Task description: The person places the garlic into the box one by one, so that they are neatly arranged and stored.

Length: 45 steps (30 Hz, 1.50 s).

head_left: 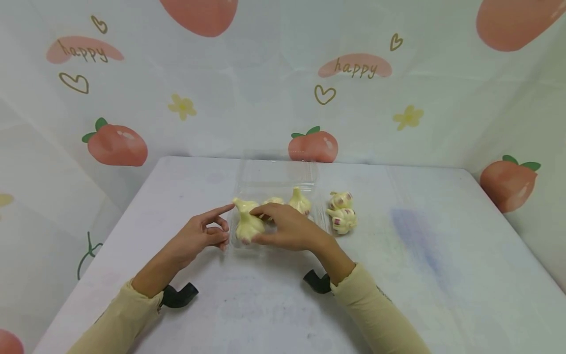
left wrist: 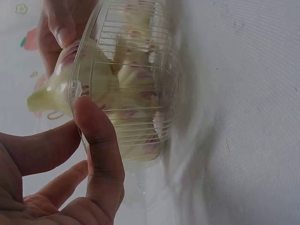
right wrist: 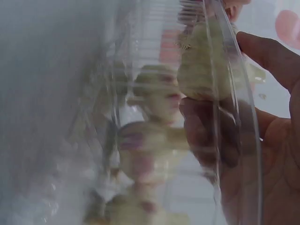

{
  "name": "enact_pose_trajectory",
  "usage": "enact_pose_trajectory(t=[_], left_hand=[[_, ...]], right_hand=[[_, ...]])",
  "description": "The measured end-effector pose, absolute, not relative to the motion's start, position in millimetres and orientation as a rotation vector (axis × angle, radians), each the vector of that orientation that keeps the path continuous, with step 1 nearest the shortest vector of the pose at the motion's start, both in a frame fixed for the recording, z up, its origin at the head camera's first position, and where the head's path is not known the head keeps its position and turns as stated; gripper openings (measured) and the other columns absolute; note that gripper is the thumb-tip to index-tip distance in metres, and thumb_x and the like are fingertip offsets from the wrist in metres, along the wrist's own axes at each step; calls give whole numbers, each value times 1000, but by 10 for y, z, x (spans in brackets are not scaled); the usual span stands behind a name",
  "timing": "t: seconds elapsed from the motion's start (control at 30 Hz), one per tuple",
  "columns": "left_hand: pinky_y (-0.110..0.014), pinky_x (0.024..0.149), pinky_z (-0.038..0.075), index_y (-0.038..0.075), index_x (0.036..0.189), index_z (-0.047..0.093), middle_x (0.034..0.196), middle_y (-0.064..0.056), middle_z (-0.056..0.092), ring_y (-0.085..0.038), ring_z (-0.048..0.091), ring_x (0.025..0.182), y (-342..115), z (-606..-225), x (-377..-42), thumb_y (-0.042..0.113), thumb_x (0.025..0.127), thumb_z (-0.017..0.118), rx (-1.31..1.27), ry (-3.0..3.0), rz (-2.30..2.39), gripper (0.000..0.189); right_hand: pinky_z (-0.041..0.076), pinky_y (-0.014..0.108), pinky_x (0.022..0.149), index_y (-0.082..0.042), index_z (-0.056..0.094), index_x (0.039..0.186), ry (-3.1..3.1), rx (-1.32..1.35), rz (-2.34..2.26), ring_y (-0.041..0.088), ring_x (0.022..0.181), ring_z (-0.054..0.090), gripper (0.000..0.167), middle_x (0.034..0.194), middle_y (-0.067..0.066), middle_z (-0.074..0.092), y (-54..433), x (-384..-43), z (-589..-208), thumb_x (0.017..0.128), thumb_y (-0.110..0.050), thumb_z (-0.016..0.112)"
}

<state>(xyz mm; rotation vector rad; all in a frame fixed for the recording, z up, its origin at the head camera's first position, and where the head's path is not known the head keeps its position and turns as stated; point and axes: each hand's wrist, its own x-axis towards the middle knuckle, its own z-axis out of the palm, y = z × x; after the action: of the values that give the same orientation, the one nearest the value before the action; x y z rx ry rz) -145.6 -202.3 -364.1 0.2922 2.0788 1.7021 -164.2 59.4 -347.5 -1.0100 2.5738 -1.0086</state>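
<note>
A clear plastic clamshell box [head_left: 323, 221] lies with its lid folded back and several garlic bulbs inside. My right hand [head_left: 289, 226] grips a large garlic bulb [head_left: 248, 227] at the left end of the box, fingers over its far side and thumb near its base. In the left wrist view this bulb [left wrist: 58, 91] leans tilted above the rim, its stem pointing up. My left hand [head_left: 199, 236] pinches the box's left rim, with one finger reaching up beside the bulb's stem. Another garlic bulb [head_left: 299, 201] sits at the box's right end.
Right of the box, two smaller garlic bulbs [head_left: 342, 220] rest on the white tabletop [head_left: 283, 305]. The transparent lid [head_left: 278, 172] extends toward the table's back edge. A printed cloth [head_left: 247, 98] hangs behind. Dark curved pieces [head_left: 180, 296] project beside both wrists.
</note>
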Motion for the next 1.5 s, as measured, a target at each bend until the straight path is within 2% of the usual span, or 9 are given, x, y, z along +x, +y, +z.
enact_pose_trajectory(t=[0.53,0.77,1.0,1.1,1.3,1.5], left_hand=[[-27,71,58,3,154,33,101,-7,48,-7,61,73,-2017,-3615,-1438,0,95,60,287,2082,1704,65],[-27,70,58,0,152,34,101,-9,50,-8,62,72,-2004,-3624,-1453,-2,95,60,275,2096,1709,63],[-27,71,58,0,151,33,103,-9,50,-9,62,73,-2018,-3632,-1439,-2,94,59,267,2106,1698,63],[-27,72,59,0,151,34,104,-9,50,-9,63,72,-2020,-3639,-1430,-1,94,60,253,2111,1682,62],[-26,74,59,-1,151,36,105,-9,50,-10,64,71,-1985,-3636,-1476,3,94,62,277,2114,1687,63],[-26,73,59,-1,152,35,105,-9,49,-9,63,71,-2018,-3630,-1465,2,95,61,242,2122,1659,63]], right_hand=[[51,32,101,-11,59,135,2601,-967,-864,12,116,60,53,126,0,65,474,-1648,-3521,89,-35,72],[51,31,96,-12,64,128,2643,-1021,-817,13,112,60,47,123,1,66,457,-1657,-3551,88,-34,73],[48,37,106,-13,63,129,2656,-950,-823,19,127,56,49,128,3,63,434,-1624,-3576,87,-35,75],[48,37,105,-14,63,130,2651,-920,-814,18,125,56,51,129,3,61,439,-1608,-3585,87,-36,76],[52,33,96,-16,63,127,2697,-905,-798,12,111,62,49,123,-1,62,495,-1623,-3575,85,-35,78],[52,33,95,-13,64,125,2646,-952,-845,15,110,63,46,122,1,63,531,-1620,-3559,86,-35,77]])
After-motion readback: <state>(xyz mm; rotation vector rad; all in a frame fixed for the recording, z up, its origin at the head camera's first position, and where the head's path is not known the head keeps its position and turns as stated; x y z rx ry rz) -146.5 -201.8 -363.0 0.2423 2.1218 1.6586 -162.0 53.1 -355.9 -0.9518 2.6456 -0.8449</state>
